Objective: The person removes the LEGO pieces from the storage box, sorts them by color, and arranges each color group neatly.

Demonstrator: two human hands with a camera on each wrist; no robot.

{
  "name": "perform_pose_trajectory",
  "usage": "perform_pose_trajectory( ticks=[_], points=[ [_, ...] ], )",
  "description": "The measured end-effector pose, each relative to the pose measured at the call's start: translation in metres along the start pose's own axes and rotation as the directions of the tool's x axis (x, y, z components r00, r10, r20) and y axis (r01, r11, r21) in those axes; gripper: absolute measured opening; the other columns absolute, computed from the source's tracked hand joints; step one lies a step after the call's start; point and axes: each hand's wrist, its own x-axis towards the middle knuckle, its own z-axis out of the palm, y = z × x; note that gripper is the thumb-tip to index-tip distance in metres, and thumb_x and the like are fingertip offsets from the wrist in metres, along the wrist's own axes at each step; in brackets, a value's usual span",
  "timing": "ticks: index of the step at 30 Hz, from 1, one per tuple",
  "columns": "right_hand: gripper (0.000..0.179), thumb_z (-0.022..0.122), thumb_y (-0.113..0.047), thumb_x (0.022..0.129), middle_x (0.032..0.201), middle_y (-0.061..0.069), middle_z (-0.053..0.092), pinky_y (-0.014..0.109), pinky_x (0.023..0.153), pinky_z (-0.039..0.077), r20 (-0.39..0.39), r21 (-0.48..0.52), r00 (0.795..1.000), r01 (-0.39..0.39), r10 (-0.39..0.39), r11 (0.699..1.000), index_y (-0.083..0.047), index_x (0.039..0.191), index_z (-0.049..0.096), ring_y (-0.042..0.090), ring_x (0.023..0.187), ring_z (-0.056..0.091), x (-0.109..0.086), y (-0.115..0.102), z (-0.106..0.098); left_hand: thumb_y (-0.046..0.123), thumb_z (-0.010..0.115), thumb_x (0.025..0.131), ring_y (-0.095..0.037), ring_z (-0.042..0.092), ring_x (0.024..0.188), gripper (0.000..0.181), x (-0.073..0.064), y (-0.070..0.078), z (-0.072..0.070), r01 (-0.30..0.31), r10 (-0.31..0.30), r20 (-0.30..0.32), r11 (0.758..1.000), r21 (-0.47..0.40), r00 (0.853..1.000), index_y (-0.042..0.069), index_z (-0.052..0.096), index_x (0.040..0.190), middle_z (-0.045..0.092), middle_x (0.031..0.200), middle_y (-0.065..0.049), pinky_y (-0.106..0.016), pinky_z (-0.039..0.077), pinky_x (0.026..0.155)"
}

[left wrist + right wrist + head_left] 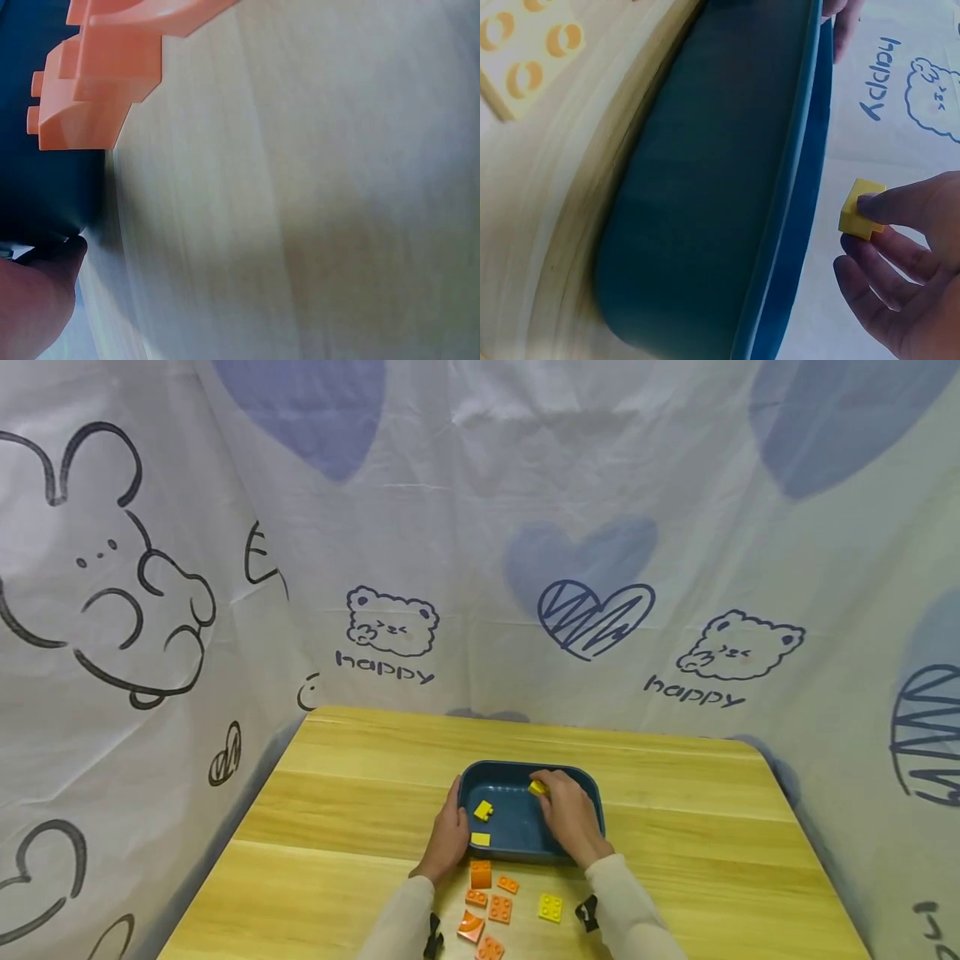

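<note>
Between thumb and fingertips, my right hand (572, 817) pinches a small yellow toy brick (859, 212) over the dark teal bin (510, 857). My left hand (447, 837) grips the bin's left side at the rim; in the left wrist view only part of that hand (41, 300) shows, against the bin's wall. Inside the bin are one yellow brick (482, 811) with studs showing and another yellow piece (481, 839) by the near left corner. The right wrist view shows the held brick near the bin's rim (786, 195).
Several orange bricks (500, 908) lie on the wooden table (712, 843) in front of the bin. A yellow brick with studs up (551, 907) lies to their right. Printed white cloth (480, 543) hangs behind and beside the table.
</note>
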Motion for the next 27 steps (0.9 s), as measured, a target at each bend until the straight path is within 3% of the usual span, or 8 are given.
perform_pose_trajectory(
  ticks=[7,27],
  points=[
    [0.034,0.082,0.005,0.084,0.108,0.014,0.072,0.044,0.074,0.063,-0.073,-0.016,0.997,0.018,-0.019,1.0,-0.004,0.116,0.075,0.03,0.092,0.072,-0.01,0.005,-0.013,-0.005,0.035,0.106,-0.046,0.034,0.148,0.057,-0.001,0.0,0.001,0.001,-0.001,-0.001,1.0,-0.002,1.0,-0.007,0.022,0.161,0.032,0.163,-0.029,-0.059,0.029,0.12],
    [0.036,0.081,0.008,0.083,0.107,0.013,0.072,0.044,0.075,0.063,-0.101,-0.038,0.995,-0.008,0.004,0.999,-0.003,0.117,0.074,0.03,0.094,0.071,-0.037,0.017,-0.049,-0.005,0.036,0.106,-0.047,0.034,0.148,0.057,0.0,0.002,0.0,-0.019,0.019,-0.002,1.0,0.015,1.0,-0.009,0.022,0.16,0.031,0.162,-0.031,-0.061,0.029,0.12]
  ],
)
